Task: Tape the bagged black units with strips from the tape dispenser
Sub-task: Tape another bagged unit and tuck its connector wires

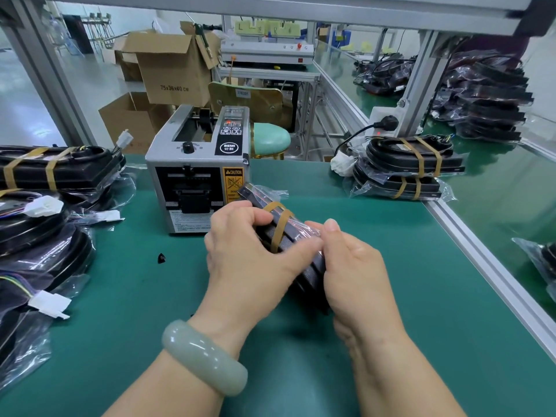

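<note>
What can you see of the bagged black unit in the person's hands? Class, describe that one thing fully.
The bagged black unit is a flat, ribbed black piece in clear, crinkled plastic, whose loose end sticks out towards the tape dispenser. Tan tape bands it crosswise. It is held on edge, tilted, over the green mat. The left hand grips its left side, thumb by the tape; the right hand grips its right side.

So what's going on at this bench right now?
A person grips a bagged black unit with the left hand and the right hand, just in front of the tape dispenser. One tan tape strip already wraps it. Taped units are stacked at the right of the green mat; more bagged ones lie at the left.
</note>
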A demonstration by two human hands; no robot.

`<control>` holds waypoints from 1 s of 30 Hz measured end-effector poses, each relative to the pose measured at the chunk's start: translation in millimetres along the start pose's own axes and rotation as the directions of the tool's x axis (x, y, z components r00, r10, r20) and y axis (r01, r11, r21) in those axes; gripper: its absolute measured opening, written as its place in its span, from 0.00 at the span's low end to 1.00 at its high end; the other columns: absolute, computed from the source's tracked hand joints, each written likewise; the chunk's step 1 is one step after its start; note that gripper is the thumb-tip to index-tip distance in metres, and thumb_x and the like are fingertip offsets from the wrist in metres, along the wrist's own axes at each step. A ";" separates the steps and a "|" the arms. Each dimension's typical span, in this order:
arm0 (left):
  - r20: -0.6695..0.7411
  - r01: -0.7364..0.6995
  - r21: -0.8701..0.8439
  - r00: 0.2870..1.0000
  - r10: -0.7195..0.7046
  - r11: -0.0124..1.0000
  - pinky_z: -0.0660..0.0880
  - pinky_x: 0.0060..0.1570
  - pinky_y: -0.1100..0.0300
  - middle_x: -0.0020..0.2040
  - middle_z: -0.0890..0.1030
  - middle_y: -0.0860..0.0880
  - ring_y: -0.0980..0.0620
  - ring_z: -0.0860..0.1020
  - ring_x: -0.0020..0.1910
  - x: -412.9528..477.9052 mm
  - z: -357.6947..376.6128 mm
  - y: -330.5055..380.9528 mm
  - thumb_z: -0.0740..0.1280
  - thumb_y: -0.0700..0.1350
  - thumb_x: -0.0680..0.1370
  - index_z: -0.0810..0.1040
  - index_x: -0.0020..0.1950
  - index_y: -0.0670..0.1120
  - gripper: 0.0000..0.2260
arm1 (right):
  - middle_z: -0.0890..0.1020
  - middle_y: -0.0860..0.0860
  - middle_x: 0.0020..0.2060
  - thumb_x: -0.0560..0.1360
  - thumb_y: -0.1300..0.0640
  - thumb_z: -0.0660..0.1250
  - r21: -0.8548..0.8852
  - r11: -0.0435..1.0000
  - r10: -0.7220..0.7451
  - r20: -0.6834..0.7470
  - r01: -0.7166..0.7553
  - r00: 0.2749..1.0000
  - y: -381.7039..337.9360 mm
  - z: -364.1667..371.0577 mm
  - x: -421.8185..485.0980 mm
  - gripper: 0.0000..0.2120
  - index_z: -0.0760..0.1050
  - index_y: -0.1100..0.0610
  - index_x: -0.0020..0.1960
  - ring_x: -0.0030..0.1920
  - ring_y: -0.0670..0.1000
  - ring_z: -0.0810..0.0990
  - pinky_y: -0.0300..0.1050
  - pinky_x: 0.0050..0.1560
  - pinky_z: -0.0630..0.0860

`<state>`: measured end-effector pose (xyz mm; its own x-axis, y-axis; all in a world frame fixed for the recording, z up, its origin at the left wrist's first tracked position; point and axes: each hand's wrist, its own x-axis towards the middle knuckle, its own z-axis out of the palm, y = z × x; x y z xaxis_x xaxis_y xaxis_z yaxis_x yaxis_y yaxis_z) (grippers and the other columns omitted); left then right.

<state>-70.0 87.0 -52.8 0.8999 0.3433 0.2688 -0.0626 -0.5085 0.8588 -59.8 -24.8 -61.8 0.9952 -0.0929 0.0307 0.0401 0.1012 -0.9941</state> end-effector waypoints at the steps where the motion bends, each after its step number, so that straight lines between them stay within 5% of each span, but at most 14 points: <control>1: 0.023 -0.014 0.016 1.000 0.014 1.000 0.60 0.61 0.64 0.61 0.63 0.59 0.58 0.63 0.62 -0.3 0.5 -0.4 0.69 0.69 0.54 0.66 0.44 0.60 0.25 | 0.86 0.49 0.39 0.81 0.52 0.58 0.023 1.000 0.018 0.009 -0.019 1.000 -1.4 -1.2 0.3 0.16 0.83 0.54 0.44 0.43 0.47 0.85 0.40 0.43 0.80; 5: 0.078 -0.058 0.058 0.996 0.053 0.997 0.60 0.58 0.65 0.55 0.62 0.63 0.58 0.63 0.60 6.4 -0.1 -1.8 0.66 0.72 0.50 0.66 0.43 0.60 0.28 | 0.86 0.50 0.39 0.82 0.52 0.57 0.050 0.997 0.053 0.013 -0.054 0.999 -3.7 -4.6 2.3 0.17 0.83 0.54 0.44 0.42 0.48 0.85 0.38 0.41 0.80; 10: 0.088 -0.073 -0.027 0.993 0.075 0.997 0.67 0.42 0.70 0.49 0.74 0.52 0.58 0.74 0.43 31.9 -14.3 -6.8 0.79 0.56 0.61 0.73 0.34 0.54 0.16 | 0.86 0.50 0.41 0.82 0.51 0.57 -0.009 1.000 0.030 -0.002 -0.030 1.000 -3.1 -3.3 2.6 0.18 0.84 0.54 0.45 0.46 0.50 0.85 0.46 0.50 0.79; 13: 0.123 -0.203 0.126 0.974 0.188 0.971 0.64 0.49 0.68 0.53 0.75 0.53 0.56 0.72 0.52 38.0 -22.5 -3.7 0.74 0.60 0.63 0.77 0.38 0.56 0.13 | 0.86 0.51 0.42 0.82 0.51 0.57 -0.011 0.999 0.047 0.018 -0.047 0.999 -3.0 -5.7 4.1 0.18 0.84 0.55 0.47 0.48 0.52 0.85 0.50 0.55 0.79; 16: 0.268 -0.486 0.240 0.865 0.423 0.840 0.56 0.68 0.56 0.69 0.68 0.56 0.49 0.61 0.70 35.6 -28.3 7.1 0.69 0.69 0.59 0.79 0.58 0.61 0.29 | 0.86 0.52 0.41 0.82 0.51 0.57 -0.002 0.999 0.053 0.034 -0.053 0.998 -3.8 -8.5 5.4 0.18 0.84 0.56 0.47 0.47 0.53 0.85 0.47 0.51 0.80; 20: 0.718 -0.702 0.299 0.612 0.332 0.646 0.47 0.71 0.45 0.74 0.53 0.65 0.54 0.45 0.76 35.1 -25.5 13.5 0.70 0.69 0.59 0.51 0.71 0.70 0.44 | 0.85 0.57 0.42 0.81 0.52 0.58 -0.045 0.999 0.027 0.054 -0.025 0.998 -2.9 -12.4 6.6 0.18 0.82 0.60 0.45 0.41 0.49 0.83 0.41 0.42 0.78; 22: 0.666 -0.802 0.430 0.591 0.455 0.414 0.57 0.65 0.47 0.73 0.62 0.62 0.49 0.56 0.73 36.8 -21.7 10.5 0.71 0.60 0.67 0.52 0.74 0.65 0.40 | 0.83 0.63 0.48 0.81 0.49 0.59 -0.058 0.998 0.035 0.066 -0.031 0.997 -3.2 -15.2 8.9 0.18 0.79 0.63 0.48 0.47 0.56 0.83 0.54 0.51 0.78; 23: 0.611 -0.804 0.454 0.594 0.523 0.384 0.62 0.61 0.49 0.69 0.68 0.61 0.47 0.63 0.69 38.9 -23.2 10.8 0.71 0.56 0.69 0.59 0.74 0.62 0.36 | 0.81 0.65 0.50 0.79 0.45 0.60 -0.040 0.999 0.030 0.097 -0.027 0.995 -4.5 -19.2 9.8 0.20 0.78 0.63 0.51 0.51 0.60 0.82 0.58 0.55 0.77; 25: 0.532 -0.780 0.393 0.625 0.572 0.487 0.67 0.58 0.49 0.60 0.76 0.60 0.49 0.71 0.62 43.4 -29.6 8.9 0.73 0.53 0.68 0.68 0.70 0.58 0.31 | 0.81 0.62 0.54 0.69 0.35 0.68 0.050 0.999 -0.012 0.185 0.002 0.983 -7.1 -35.0 11.7 0.28 0.77 0.57 0.57 0.54 0.53 0.82 0.52 0.55 0.78; 27: 0.425 -0.696 0.254 0.704 0.569 0.672 0.72 0.58 0.51 0.55 0.78 0.62 0.54 0.75 0.57 45.9 -36.4 5.4 0.74 0.53 0.63 0.70 0.63 0.63 0.29 | 0.79 0.50 0.62 0.58 0.37 0.76 0.026 0.992 -0.124 0.310 0.122 0.943 -11.7 -57.1 15.1 0.38 0.72 0.47 0.65 0.62 0.45 0.77 0.44 0.61 0.74; 30: 0.269 -0.458 -0.058 0.848 0.456 0.887 0.69 0.53 0.76 0.53 0.79 0.69 0.67 0.77 0.53 42.5 -41.1 2.0 0.78 0.51 0.59 0.70 0.54 0.65 0.28 | 0.72 0.41 0.69 0.55 0.45 0.82 -0.195 0.943 -0.105 0.593 0.269 0.798 -12.7 -72.8 17.3 0.52 0.61 0.42 0.73 0.70 0.44 0.68 0.49 0.70 0.65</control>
<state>-49.6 133.0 -21.7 0.8512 -0.1530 0.5020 -0.4927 -0.5624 0.6641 -49.6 -99.8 -56.3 0.8430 0.5028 0.1911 0.2882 -0.1222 -0.9498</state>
